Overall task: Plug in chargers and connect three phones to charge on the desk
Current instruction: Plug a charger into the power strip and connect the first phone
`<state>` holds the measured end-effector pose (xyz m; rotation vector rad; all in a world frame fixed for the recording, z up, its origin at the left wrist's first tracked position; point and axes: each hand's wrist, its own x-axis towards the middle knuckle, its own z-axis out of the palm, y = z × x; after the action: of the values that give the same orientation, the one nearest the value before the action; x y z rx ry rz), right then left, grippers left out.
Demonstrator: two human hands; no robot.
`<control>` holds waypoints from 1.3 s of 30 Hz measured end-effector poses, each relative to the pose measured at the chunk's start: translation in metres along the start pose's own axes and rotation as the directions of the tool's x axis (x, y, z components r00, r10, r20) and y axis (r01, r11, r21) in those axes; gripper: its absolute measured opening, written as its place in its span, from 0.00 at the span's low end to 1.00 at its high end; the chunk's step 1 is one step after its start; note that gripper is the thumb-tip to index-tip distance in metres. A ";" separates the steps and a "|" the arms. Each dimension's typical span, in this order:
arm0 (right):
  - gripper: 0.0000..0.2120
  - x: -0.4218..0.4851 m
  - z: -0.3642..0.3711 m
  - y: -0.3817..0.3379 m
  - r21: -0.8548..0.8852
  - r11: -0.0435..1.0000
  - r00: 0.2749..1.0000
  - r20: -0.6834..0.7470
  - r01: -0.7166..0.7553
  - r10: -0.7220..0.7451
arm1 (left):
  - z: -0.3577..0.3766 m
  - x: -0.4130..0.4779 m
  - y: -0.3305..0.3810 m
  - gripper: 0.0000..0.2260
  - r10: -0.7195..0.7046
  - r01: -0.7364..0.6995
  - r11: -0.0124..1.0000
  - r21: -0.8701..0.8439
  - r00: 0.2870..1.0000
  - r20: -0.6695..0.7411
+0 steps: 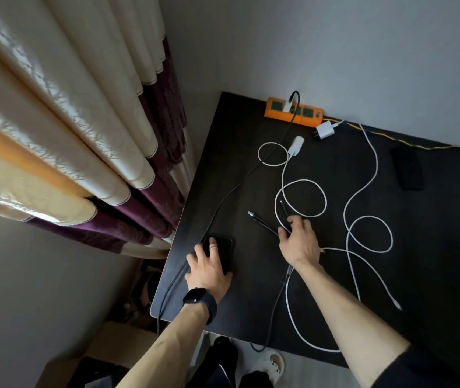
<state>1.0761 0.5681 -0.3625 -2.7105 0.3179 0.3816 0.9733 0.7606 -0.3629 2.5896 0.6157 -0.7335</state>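
Observation:
My left hand lies on a black phone near the dark desk's left edge, fingers around it. My right hand pinches a black multi-head cable whose plug ends fan out beyond the fingers. An orange power strip sits against the back wall with one white charger plugged in; its black cable runs down toward the phone. Two white chargers lie loose with coiled white cables. A second black phone lies at the right.
Cream and purple curtains hang left of the desk. A yellow cord runs along the back wall. Cardboard boxes and a white slipper are on the floor below the desk's front edge.

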 end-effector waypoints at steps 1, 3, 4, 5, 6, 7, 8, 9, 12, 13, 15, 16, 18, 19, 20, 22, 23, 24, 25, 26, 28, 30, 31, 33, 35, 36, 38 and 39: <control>0.16 0.004 0.001 -0.005 0.027 0.999 0.999 -0.006 -0.046 0.046 | 0.000 0.000 0.000 0.43 0.005 -0.005 1.000 0.006 1.000 0.000; 0.15 0.010 0.003 -0.012 0.046 0.986 0.987 0.013 -0.162 0.162 | 0.001 0.001 -0.001 0.44 -0.003 0.003 1.000 0.010 1.000 0.007; 0.14 0.013 0.004 -0.013 0.022 0.984 0.984 0.025 -0.175 0.174 | 0.001 0.001 -0.002 0.45 -0.019 0.019 1.000 0.008 1.000 0.014; 0.13 0.016 0.006 -0.011 -0.009 0.987 0.987 0.036 -0.159 0.159 | 0.001 0.002 -0.002 0.45 -0.035 0.035 0.999 0.004 0.999 0.023; 0.12 0.018 0.005 -0.010 -0.041 0.991 0.991 0.041 -0.128 0.130 | 0.000 0.003 -0.002 0.46 -0.048 0.048 0.999 -0.009 0.999 0.026; 0.11 0.020 0.003 -0.007 -0.060 0.994 0.994 0.043 -0.093 0.096 | -0.002 0.003 -0.001 0.46 -0.062 0.063 0.998 -0.020 0.998 0.025; 0.11 0.020 0.001 -0.006 -0.055 0.996 0.997 0.040 -0.064 0.066 | -0.005 0.004 -0.001 0.47 -0.068 0.068 0.997 -0.031 0.997 0.025; 0.12 0.018 -0.001 -0.005 -0.012 0.999 0.998 0.037 -0.045 0.046 | -0.006 0.005 -0.001 0.47 -0.068 0.069 0.996 -0.048 0.997 0.029; 0.09 -0.006 -0.018 -0.006 0.285 0.957 0.997 0.063 -0.056 0.040 | -0.016 0.009 -0.005 0.50 -0.156 0.180 0.951 -0.253 0.981 0.113; 0.08 -0.020 -0.026 -0.005 0.384 0.921 0.996 0.081 -0.068 0.040 | -0.024 0.010 -0.006 0.48 -0.177 0.241 0.883 -0.403 0.966 0.188; 0.05 -0.056 -0.041 -0.001 0.554 0.826 0.993 0.109 -0.103 0.050 | -0.047 0.006 -0.007 0.39 -0.112 0.317 0.638 -0.702 0.940 0.323; 0.07 -0.074 -0.048 0.000 0.618 0.776 0.991 0.120 -0.126 0.065 | -0.060 0.000 -0.006 0.32 -0.048 0.334 0.523 -0.784 0.930 0.364; 0.09 -0.108 -0.057 0.002 0.697 0.702 0.989 0.120 -0.145 0.086 | -0.084 -0.015 -0.001 0.17 0.119 0.366 0.306 -0.879 0.901 0.416; 0.10 -0.123 -0.062 0.002 0.729 0.669 0.989 0.122 -0.146 0.083 | -0.095 -0.024 0.003 0.11 0.194 0.405 0.199 -0.892 0.876 0.441; 0.10 -0.136 -0.065 0.000 0.759 0.635 0.989 0.135 -0.146 0.065 | -0.107 -0.032 0.009 0.13 0.270 0.450 0.091 -0.888 0.847 0.457; 0.09 -0.164 -0.073 -0.003 0.814 0.563 0.986 0.167 -0.145 0.012 | -0.121 -0.046 0.016 0.14 0.334 0.530 -0.080 -0.844 0.812 0.478; 0.09 -0.173 -0.076 -0.006 0.828 0.544 0.985 0.170 -0.134 -0.015 | -0.122 -0.046 0.018 0.10 0.345 0.545 -0.137 -0.827 0.809 0.476; 0.08 -0.183 -0.080 -0.008 0.833 0.542 0.986 0.159 -0.113 -0.039 | -0.124 -0.051 0.022 0.07 0.351 0.544 -0.172 -0.821 0.813 0.465; 0.08 -0.193 -0.085 -0.008 0.833 0.548 0.988 0.138 -0.080 -0.066 | -0.122 -0.055 0.025 0.05 0.345 0.517 -0.173 -0.838 0.829 0.440; 0.07 -0.201 -0.090 -0.009 0.825 0.563 0.989 0.112 -0.040 -0.095 | -0.122 -0.060 0.029 0.04 0.332 0.493 -0.167 -0.854 0.843 0.422; 0.05 -0.212 -0.099 -0.010 0.794 0.607 0.989 0.064 0.031 -0.135 | -0.119 -0.070 0.039 0.10 0.340 0.474 -0.184 -0.861 0.853 0.396; 0.04 -0.221 -0.106 -0.007 0.760 0.645 0.989 0.022 0.077 -0.144 | -0.118 -0.081 0.050 0.15 0.398 0.474 -0.207 -0.856 0.840 0.369; 0.04 -0.223 -0.108 -0.008 0.753 0.651 0.989 0.002 0.096 -0.147 | -0.116 -0.083 0.052 0.16 0.402 0.464 -0.204 -0.862 0.843 0.358; 0.04 -0.226 -0.110 -0.008 0.748 0.654 0.990 -0.031 0.115 -0.139 | -0.114 -0.086 0.058 0.17 0.392 0.456 -0.203 -0.867 0.849 0.355; 0.03 -0.227 -0.112 -0.008 0.740 0.659 0.989 -0.061 0.134 -0.132 | -0.114 -0.090 0.062 0.16 0.395 0.452 -0.195 -0.870 0.848 0.353; 0.02 -0.228 -0.112 -0.007 0.739 0.660 0.989 -0.069 0.138 -0.129 | -0.114 -0.093 0.065 0.15 0.394 0.448 -0.191 -0.874 0.850 0.350; 0.01 -0.228 -0.113 -0.005 0.733 0.664 0.988 -0.075 0.145 -0.132 | -0.114 -0.097 0.068 0.14 0.393 0.445 -0.178 -0.878 0.850 0.351; 0.01 -0.229 -0.114 -0.003 0.730 0.667 0.988 -0.075 0.147 -0.135 | -0.112 -0.098 0.068 0.13 0.394 0.445 -0.173 -0.879 0.849 0.352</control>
<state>0.8867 0.5632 -0.1905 -1.9099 0.1983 0.1333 0.9771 0.7258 -0.2028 0.6584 0.6180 -0.5032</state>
